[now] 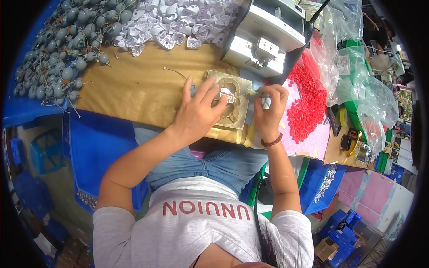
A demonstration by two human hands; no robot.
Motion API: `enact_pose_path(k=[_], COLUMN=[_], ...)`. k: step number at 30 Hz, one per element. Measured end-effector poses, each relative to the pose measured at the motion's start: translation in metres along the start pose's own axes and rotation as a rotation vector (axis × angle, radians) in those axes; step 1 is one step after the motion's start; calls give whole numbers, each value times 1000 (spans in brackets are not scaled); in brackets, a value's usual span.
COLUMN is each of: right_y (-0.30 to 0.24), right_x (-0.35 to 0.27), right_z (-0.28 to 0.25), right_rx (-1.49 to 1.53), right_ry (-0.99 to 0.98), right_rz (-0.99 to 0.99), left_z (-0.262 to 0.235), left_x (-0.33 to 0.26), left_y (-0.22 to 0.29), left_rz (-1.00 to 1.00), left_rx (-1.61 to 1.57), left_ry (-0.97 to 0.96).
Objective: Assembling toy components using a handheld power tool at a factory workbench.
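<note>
A metal fixture block (244, 85) with hollowed recesses lies on the brown-covered bench in front of me. In its middle sits a small white plastic part (227, 94). My left hand (199, 106) rests over the block's left side, its thumb and forefinger closed against the white part. Beside its fingertips shows a grey piece (193, 90), partly hidden, near a thin wire (175, 71). My right hand (271, 109) is closed round a small whitish tube-like thing (266, 103), whose exact kind is hidden. A thin yellowish tip (245, 94) points from this hand towards the white part.
Heaped grey round pieces with wires (67, 49) lie far left, beside piled white plastic parts (174, 20). A white machine (266, 40) stands beyond the block. Small red parts (307, 105) spread at right, near tape rolls (349, 142). Blue bins (103, 152) sit below the bench.
</note>
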State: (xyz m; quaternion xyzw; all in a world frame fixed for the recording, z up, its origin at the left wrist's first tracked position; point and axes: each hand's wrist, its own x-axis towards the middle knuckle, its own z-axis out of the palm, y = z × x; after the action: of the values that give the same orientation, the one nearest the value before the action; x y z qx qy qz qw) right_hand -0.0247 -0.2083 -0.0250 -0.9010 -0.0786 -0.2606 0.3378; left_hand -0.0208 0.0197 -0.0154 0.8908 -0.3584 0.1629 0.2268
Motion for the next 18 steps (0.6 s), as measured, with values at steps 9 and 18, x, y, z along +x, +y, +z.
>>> enact_pose_path(k=[9,18], right_y=[-4,-16], right_x=[21,47], right_z=[-6,-16], right_rx=[1054,977], right_ry=[-189,-758], right_rz=[431,636], left_z=[-4,-5], left_x=[5,7], left_y=[-2,-7], left_rz=[-14,11], left_rx=[-28,-63], left_ry=[-39,-53])
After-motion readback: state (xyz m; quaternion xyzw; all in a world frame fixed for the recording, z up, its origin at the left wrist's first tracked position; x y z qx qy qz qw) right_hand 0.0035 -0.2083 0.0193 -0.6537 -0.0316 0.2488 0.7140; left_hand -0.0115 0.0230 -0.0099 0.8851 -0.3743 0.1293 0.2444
